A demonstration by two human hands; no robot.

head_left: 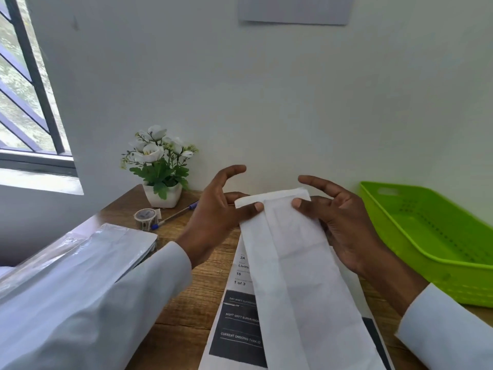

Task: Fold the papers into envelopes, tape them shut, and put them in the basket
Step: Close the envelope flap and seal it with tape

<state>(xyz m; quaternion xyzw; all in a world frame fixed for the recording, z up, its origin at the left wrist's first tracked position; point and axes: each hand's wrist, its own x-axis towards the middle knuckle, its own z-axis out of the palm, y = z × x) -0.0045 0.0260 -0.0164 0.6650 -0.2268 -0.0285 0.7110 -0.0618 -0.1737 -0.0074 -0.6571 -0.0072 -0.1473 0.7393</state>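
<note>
We hold the folded paper (298, 263) lifted over the desk (181, 303), its far flap turned down at twelve o'clock. Our left hand (218, 212) pinches that flap by thumb at its ten o'clock corner; our right hand (344, 222) pinches the two o'clock corner, other fingers spread. The sheet looks light, limp and easily creased, so we'd best grip at the folded edges. The green basket (416, 236) waits at three o'clock, the tape roll (145, 217) at nine.

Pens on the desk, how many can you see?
1. The pen lies between the tape roll and the left hand, near the flower pot. Others may be hidden behind arms or paper.
</note>
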